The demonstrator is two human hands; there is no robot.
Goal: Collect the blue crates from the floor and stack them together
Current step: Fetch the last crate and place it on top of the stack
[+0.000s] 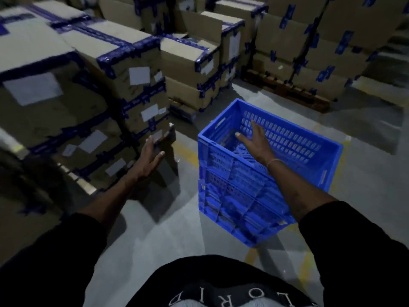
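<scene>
A stack of blue slotted plastic crates (pixel 234 189) stands on the grey floor just right of centre, the top crate open and empty. My right hand (pixel 254 140) hovers over the top crate's opening with fingers spread, holding nothing. Out to the left of the stack, my left hand (pixel 148 160) is open and held in the air near the corner of a cardboard box pile, apart from the crates. Both forearms come out of black sleeves.
Tall piles of taped cardboard boxes (pixel 93 89) wall in the left side. More boxes on a wooden pallet (pixel 287 89) stand behind and to the right. Yellow floor lines (pixel 186 151) run under the crates. Bare grey floor (pixel 168 235) lies between me and the stack.
</scene>
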